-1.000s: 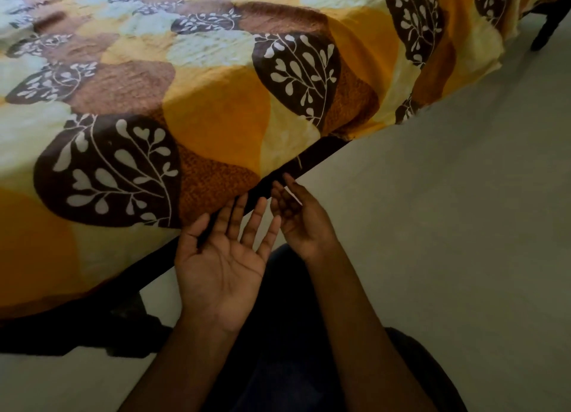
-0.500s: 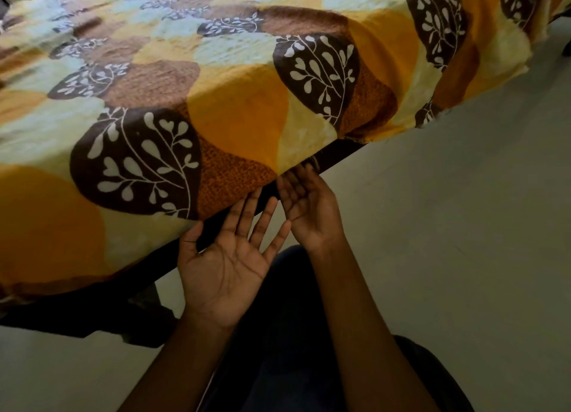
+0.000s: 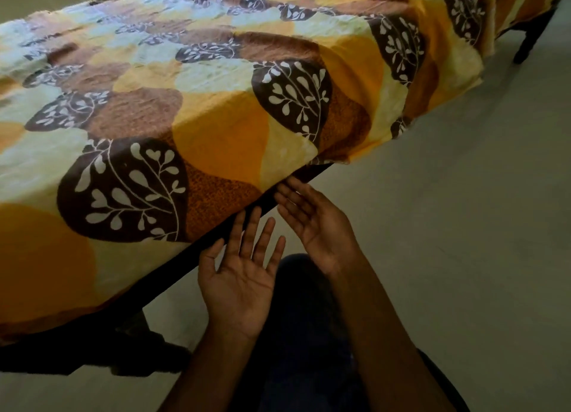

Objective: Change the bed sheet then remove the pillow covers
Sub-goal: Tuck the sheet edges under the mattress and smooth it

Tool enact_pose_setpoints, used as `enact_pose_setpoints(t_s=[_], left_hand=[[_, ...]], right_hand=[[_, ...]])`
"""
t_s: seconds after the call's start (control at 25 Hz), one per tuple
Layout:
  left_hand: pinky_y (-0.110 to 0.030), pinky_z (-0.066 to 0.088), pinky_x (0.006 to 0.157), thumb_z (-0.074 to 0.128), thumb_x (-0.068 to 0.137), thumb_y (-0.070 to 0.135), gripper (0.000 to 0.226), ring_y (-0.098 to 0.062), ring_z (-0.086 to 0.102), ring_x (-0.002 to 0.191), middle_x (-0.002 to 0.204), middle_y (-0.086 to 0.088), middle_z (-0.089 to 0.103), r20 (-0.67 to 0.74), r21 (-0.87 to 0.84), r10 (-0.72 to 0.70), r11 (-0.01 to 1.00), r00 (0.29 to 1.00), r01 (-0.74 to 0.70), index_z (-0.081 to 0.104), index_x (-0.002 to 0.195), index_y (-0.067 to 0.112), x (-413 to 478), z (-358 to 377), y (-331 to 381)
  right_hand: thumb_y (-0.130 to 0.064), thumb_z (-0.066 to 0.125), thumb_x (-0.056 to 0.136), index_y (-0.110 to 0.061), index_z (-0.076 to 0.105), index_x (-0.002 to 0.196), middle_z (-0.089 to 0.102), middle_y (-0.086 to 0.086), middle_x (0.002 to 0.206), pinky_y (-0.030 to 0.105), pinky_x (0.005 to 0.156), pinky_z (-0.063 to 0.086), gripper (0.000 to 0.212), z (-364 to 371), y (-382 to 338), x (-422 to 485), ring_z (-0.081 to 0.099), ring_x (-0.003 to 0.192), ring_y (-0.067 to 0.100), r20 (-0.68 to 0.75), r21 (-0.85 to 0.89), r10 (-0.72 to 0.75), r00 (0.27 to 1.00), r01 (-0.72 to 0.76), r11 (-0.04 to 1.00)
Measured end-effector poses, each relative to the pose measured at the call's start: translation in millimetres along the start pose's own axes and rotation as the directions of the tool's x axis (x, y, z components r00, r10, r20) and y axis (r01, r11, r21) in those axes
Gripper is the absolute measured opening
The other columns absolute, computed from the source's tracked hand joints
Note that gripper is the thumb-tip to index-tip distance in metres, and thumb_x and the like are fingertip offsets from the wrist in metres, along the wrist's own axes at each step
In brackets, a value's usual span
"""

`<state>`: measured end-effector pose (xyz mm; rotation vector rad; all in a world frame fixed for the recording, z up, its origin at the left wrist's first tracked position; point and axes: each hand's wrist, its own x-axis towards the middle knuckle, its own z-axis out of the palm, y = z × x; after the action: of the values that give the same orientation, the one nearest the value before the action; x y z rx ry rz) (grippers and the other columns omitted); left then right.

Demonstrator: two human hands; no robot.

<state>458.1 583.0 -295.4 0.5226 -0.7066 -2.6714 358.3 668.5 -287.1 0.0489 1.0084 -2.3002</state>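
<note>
The bed sheet [image 3: 216, 102], yellow and brown with white leaves, lies spread over the bed and hangs down its side. Both hands are under its lower edge, palms up and holding nothing. The left hand [image 3: 244, 275] has its fingers straight and spread, just in front of the dark bed frame [image 3: 173, 272]. The right hand [image 3: 318, 226] is flat too, and its fingertips reach the sheet's edge. The floor [image 3: 463, 226] is pale.
</note>
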Motion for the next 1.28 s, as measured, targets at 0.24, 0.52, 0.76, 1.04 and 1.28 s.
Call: enact_pose_setpoints(t_s=[0.24,0.52,0.76,1.04,1.28], left_hand=[[-0.035,0.047,0.090,0.042,0.097,0.026,0.034,-0.019,0.058,0.111,0.122,-0.002,0.061,-0.086,0.349,-0.156,0.921,0.984,0.176,0.052,0.127,0.014,24,23,-18],[-0.034,0.049,0.079,0.051,0.093,0.023,0.039,-0.021,0.051,0.112,0.135,-0.007,0.048,0.003,0.366,-0.342,0.875,0.940,0.317,0.048,0.130,0.013,84,58,-37],[-0.038,0.042,0.088,0.058,0.087,0.020,0.056,-0.022,0.045,0.120,0.139,-0.006,0.044,-0.014,0.402,-0.297,0.873,0.955,0.277,0.038,0.140,0.017,141,100,-90],[-0.036,0.043,0.091,0.058,0.089,0.022,0.050,-0.021,0.045,0.125,0.138,0.000,0.047,-0.144,0.331,-0.085,0.935,0.986,0.128,0.042,0.136,0.022,190,155,-161],[-0.033,0.046,0.074,0.052,0.093,0.016,0.016,-0.020,0.056,0.097,0.130,-0.004,0.052,-0.413,0.390,-0.290,0.800,0.863,0.455,0.059,0.107,0.015,177,171,-164]], right_hand=[[-0.025,0.044,0.096,-0.025,0.063,0.107,0.066,-0.002,0.108,0.024,0.082,0.048,0.022,-37,-27,-35,0.061,0.096,0.011,-0.194,-0.432,-0.176,0.965,0.077,0.898],[-0.025,0.053,0.094,-0.013,0.058,0.118,0.059,0.007,0.108,0.025,0.072,0.050,0.027,-61,-74,16,0.059,0.088,0.016,-0.367,-0.287,-0.191,0.911,0.084,0.954],[-0.044,0.062,0.085,-0.017,0.057,0.101,0.056,0.009,0.101,0.037,0.085,0.049,0.032,-97,-136,104,0.055,0.102,0.026,-0.401,0.096,-0.156,0.903,0.210,0.973],[-0.025,0.064,0.086,-0.017,0.063,0.080,0.061,0.002,0.082,0.025,0.063,0.038,0.010,-148,-174,120,0.055,0.075,0.012,-0.596,-0.044,-0.038,0.802,0.015,0.999],[-0.022,0.056,0.092,-0.021,0.064,0.097,0.066,-0.001,0.099,0.028,0.076,0.048,0.010,-161,-207,78,0.061,0.089,0.013,-0.498,-0.394,-0.072,0.864,-0.151,0.907]])
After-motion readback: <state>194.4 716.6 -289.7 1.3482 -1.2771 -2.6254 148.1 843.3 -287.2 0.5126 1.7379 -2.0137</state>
